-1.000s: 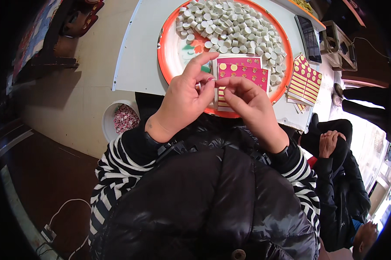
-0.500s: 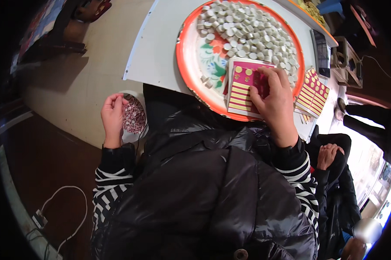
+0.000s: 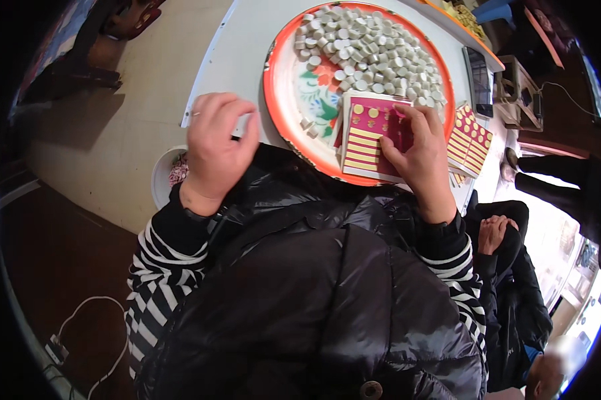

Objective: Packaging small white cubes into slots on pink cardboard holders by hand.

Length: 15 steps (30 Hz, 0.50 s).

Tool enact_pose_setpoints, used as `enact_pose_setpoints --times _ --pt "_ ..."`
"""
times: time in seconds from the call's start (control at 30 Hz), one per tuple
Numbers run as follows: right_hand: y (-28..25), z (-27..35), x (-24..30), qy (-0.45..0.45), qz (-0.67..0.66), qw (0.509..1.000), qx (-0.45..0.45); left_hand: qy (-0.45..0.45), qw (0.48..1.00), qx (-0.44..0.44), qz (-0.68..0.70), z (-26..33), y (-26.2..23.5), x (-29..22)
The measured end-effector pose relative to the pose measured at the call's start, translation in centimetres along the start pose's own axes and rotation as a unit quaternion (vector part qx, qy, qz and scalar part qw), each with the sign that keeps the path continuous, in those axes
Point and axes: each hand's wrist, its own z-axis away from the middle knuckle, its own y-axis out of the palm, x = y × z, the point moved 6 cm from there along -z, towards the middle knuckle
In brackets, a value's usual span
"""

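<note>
My right hand [image 3: 424, 150] rests on a magenta sheet [image 3: 366, 133] with round gold stickers and gold strips. The thumb and bent fingers are apart, their tips at the sheet's surface, and the hand covers its right side. Beneath it lies a stack of pale sheets on the red-rimmed enamel tray [image 3: 288, 141]. My left hand [image 3: 219, 150] is in the air left of the tray, its fingers loosely curled and the thumb apart, with nothing visible between them. Many small pale round pieces [image 3: 374, 57] fill the far part of the tray, and a few loose ones [image 3: 308, 127] lie near its left edge.
A pale bucket [image 3: 158, 180] with small pinkish pieces stands below my left hand, partly hidden by it. More gold-dotted sheets [image 3: 470, 140] lie right of the tray, beside a dark flat device [image 3: 477, 73]. A seated person's hands [image 3: 495, 233] show at the right.
My left hand has risen from the bucket toward the tray, and its pinched fingers have loosened. My right hand stays on the sheet. The whole view has shifted slightly.
</note>
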Motion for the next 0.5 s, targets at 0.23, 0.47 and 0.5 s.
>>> enact_pose_setpoints --times 0.23,0.47,0.5 --pt "-0.2 -0.4 -0.7 -0.031 0.011 0.999 0.003 0.066 0.984 0.103 0.128 -4.7 8.3 -6.3" --pt "-0.8 0.0 -1.8 -0.041 0.009 0.999 -0.011 0.058 0.98 0.16 0.102 -5.6 13.3 -7.5" --pt "-0.8 0.1 -2.0 -0.044 -0.003 0.999 -0.014 0.06 0.98 0.161 0.102 -5.6 13.4 -7.6"
